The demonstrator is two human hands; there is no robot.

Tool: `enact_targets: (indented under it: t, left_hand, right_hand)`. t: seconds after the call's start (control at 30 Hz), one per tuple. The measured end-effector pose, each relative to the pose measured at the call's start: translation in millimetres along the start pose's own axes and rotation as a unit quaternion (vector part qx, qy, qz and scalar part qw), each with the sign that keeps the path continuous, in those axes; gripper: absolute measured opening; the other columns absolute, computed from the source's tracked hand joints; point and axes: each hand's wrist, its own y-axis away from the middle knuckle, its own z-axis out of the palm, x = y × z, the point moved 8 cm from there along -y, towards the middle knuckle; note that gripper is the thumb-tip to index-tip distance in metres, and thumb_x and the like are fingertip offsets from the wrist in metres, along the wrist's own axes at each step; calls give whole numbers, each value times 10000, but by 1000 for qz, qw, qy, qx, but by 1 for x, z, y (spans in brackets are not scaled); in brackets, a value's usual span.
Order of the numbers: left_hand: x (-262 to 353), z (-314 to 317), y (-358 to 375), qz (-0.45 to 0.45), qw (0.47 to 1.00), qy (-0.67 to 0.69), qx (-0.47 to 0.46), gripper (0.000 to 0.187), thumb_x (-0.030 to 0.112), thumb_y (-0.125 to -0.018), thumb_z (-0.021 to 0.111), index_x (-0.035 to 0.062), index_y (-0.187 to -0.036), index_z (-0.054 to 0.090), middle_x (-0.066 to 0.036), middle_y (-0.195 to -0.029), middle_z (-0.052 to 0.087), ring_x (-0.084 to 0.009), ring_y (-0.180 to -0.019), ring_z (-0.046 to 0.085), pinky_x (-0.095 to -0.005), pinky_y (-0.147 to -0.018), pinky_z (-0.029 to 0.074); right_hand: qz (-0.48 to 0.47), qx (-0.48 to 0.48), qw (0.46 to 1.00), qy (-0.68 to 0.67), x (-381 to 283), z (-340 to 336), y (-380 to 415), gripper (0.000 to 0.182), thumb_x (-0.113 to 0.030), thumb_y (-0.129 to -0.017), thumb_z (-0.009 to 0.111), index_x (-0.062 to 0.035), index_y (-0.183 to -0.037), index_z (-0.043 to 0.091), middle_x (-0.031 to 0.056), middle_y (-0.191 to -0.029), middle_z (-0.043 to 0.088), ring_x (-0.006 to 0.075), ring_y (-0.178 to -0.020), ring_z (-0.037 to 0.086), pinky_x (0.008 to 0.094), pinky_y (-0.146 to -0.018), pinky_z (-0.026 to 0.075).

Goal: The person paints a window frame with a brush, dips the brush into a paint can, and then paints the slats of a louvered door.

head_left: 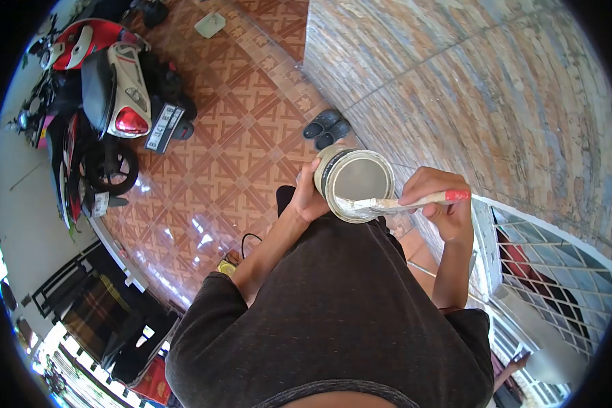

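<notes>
The can (322,175) looks like metal, its rim coated with dried-looking smears; the liquid (364,175) inside is smooth and even. The brush (421,200) seems wooden, with a smooth red-painted end. The shirt (333,299) is soft, matt cloth. Glossy tiles make the floor (251,102); the wall (469,88) looks like streaked stone. The scooter (132,88) has shiny plastic panels, the sandals (326,129) dull rubber or plastic.

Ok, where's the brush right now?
Just right of centre in the head view: the brush is in the right hand, its bristle end at the near rim of the can that the left hand holds.
</notes>
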Motion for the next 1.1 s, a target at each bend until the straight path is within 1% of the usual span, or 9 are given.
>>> enact_targets:
  t: [0.2,0.33,0.53,0.63,0.67,0.77,0.8,0.9,1.1]
  left_hand:
    - [41,-5,27,36,999,-5,0,676,493,-995,539,187,-1572,368,-98,-1530,493,-290,-1400,484,-500,-1173,383]
    - [64,-7,43,84,996,0,7,670,512,-1009,503,206,-1586,352,-70,-1567,458,-288,-1428,452,-504,-1177,375]
    - [93,-26,51,136,988,40,67,736,625,-989,469,194,-1578,375,-72,-1617,395,-316,-1466,398,-565,-1184,340]
    - [111,-32,51,154,986,59,34,789,663,-969,467,172,-1579,370,-105,-1621,380,-339,-1467,391,-570,-1187,333]
    - [121,-15,49,155,963,194,-101,845,737,-960,388,144,-1562,397,-127,-1597,416,-355,-1440,428,-572,-1176,356]
    - [156,-14,44,188,963,162,-106,869,756,-949,383,149,-1572,380,-124,-1610,396,-351,-1461,396,-569,-1187,336]
    - [169,-29,42,199,975,28,91,868,757,-947,387,152,-1569,386,-117,-1613,393,-344,-1466,389,-561,-1182,343]
    - [214,-36,24,215,968,34,124,850,744,-954,387,151,-1563,396,-111,-1608,399,-337,-1457,399,-543,-1179,349]
    - [326,-20,-33,159,982,7,102,798,719,-965,396,165,-1537,427,-101,-1590,420,-343,-1458,391,-606,-1154,334]
  right_hand:
    - [6,-98,992,-74,15,35,-42,439,-408,-951,704,27,-946,758,141,-830,691,181,-730,642,294,-602,468]
    - [-12,-60,993,-96,12,55,-71,527,-478,-954,687,44,-900,743,153,-776,666,170,-633,593,273,-557,437]
    - [-44,-29,986,-159,34,65,-115,463,-398,-993,657,56,-934,720,155,-841,682,146,-652,591,260,-586,443]
    - [-18,31,976,-216,56,65,-146,431,-372,-1020,612,43,-929,685,152,-854,680,134,-643,581,263,-598,455]
    - [-3,61,970,-235,65,64,-157,427,-371,-1023,599,36,-918,674,154,-842,666,137,-639,565,263,-602,443]
    - [19,132,946,-295,84,62,-198,399,-363,-1039,567,11,-926,650,113,-797,642,125,-610,519,272,-621,429]
    - [20,160,938,-308,91,60,-213,397,-366,-1042,564,7,-935,650,99,-789,638,123,-605,513,276,-618,426]
    - [16,185,924,-333,100,54,-259,399,-390,-1043,566,-9,-962,654,48,-760,619,116,-602,509,283,-624,431]
    - [15,214,895,-391,105,45,-353,403,-399,-1055,545,-16,-993,651,29,-721,594,109,-630,510,281,-666,424]
